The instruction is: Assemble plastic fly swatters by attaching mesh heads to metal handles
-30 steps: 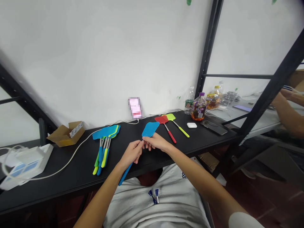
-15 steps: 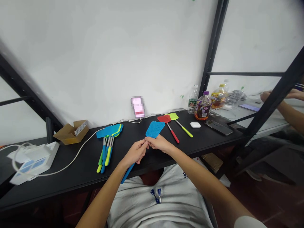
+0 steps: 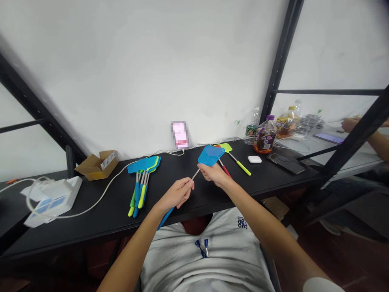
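Observation:
Between my hands is a blue fly swatter (image 3: 209, 155), tilted up to the right above the desk's front edge. My left hand (image 3: 179, 192) is closed around its handle, whose blue end sticks out below. My right hand (image 3: 212, 173) pinches it just under the blue mesh head, and a stretch of thin metal rod shows between the hands. Behind that head lie a red fly swatter (image 3: 225, 168), partly covered, and a yellow-green fly swatter (image 3: 240, 163). To the left, several blue and green fly swatters (image 3: 142, 166) lie stacked with handles toward me.
On the black desk (image 3: 100, 221) stand an open cardboard box (image 3: 97, 167) and a white device with cables (image 3: 57, 198) at left. A lit phone (image 3: 180, 135) leans on the wall. At right are a white case (image 3: 254, 159), a dark phone (image 3: 285, 163) and bottles (image 3: 265, 136).
My right hand has moved up and right with the swatter's head, away from my left hand. The metal rod now shows between them. The view has shifted slightly.

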A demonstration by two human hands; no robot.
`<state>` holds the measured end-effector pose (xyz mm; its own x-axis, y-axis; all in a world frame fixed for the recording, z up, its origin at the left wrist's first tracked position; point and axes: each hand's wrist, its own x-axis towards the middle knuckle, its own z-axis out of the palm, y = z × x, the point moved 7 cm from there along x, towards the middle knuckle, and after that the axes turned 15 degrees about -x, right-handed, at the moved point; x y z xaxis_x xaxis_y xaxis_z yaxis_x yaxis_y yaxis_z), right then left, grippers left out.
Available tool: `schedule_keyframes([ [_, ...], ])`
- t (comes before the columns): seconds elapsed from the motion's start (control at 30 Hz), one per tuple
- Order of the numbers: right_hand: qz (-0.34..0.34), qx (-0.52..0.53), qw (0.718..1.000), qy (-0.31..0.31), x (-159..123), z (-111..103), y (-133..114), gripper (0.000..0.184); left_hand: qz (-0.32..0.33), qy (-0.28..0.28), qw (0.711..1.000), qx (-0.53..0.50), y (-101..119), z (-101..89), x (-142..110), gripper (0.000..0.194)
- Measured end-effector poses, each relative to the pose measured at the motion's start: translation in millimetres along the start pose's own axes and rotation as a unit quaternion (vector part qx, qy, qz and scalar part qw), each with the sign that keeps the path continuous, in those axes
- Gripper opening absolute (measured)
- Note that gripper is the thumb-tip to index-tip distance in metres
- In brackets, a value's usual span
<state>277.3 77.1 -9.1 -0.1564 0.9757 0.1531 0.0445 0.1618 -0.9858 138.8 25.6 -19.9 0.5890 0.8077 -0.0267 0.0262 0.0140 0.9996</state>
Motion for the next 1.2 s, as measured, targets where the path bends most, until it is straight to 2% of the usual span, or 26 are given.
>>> schedule_keyframes([
  [0.17, 0.019, -0.028, 0.999, -0.008, 0.7, -6.7, 0.7, 0.031, -0.001, 0.002, 1.000, 0.003, -0.3, 1.8, -0.7, 0.035],
  [0.33, 0.058, -0.039, 0.996, 0.063, 0.0, -12.5, 7.2, 0.037, 0.005, 0.011, 1.000, 0.002, -0.4, 0.2, -0.3, 0.035],
  [0.43, 0.029, -0.031, 0.992, 0.118, -0.7, -18.1, 2.0, 0.029, 0.011, 0.013, 1.000, 0.000, -0.8, -0.1, 0.5, 0.036],
  [0.53, 0.006, -0.044, 0.990, 0.130, -2.1, -15.4, -0.5, 0.022, 0.012, 0.011, 1.000, -0.003, -1.5, 0.0, 0.4, 0.036],
  [0.67, -0.030, -0.101, 0.981, 0.162, -8.4, -1.7, 1.3, 0.029, 0.007, 0.013, 1.000, -0.021, -4.6, -2.0, 0.6, 0.037],
  [0.8, -0.047, -0.126, 0.984, 0.120, -12.6, 25.8, 8.3, 0.035, 0.017, 0.017, 0.998, -0.058, -7.1, -5.7, 1.9, 0.037],
  [0.9, -0.039, -0.117, 0.987, 0.100, -14.2, 37.2, 12.8, 0.034, 0.017, 0.020, 0.997, -0.069, -7.9, -7.6, 2.0, 0.037],
  [1.07, -0.011, -0.086, 0.994, 0.060, -14.5, 43.6, 13.5, 0.035, 0.014, 0.025, 0.996, -0.079, -5.2, -7.1, 0.6, 0.038],
  [1.2, 0.018, -0.053, 0.996, 0.064, -14.4, 34.6, 8.3, 0.030, 0.013, 0.031, 0.997, -0.068, -4.8, -6.1, 2.4, 0.038],
])
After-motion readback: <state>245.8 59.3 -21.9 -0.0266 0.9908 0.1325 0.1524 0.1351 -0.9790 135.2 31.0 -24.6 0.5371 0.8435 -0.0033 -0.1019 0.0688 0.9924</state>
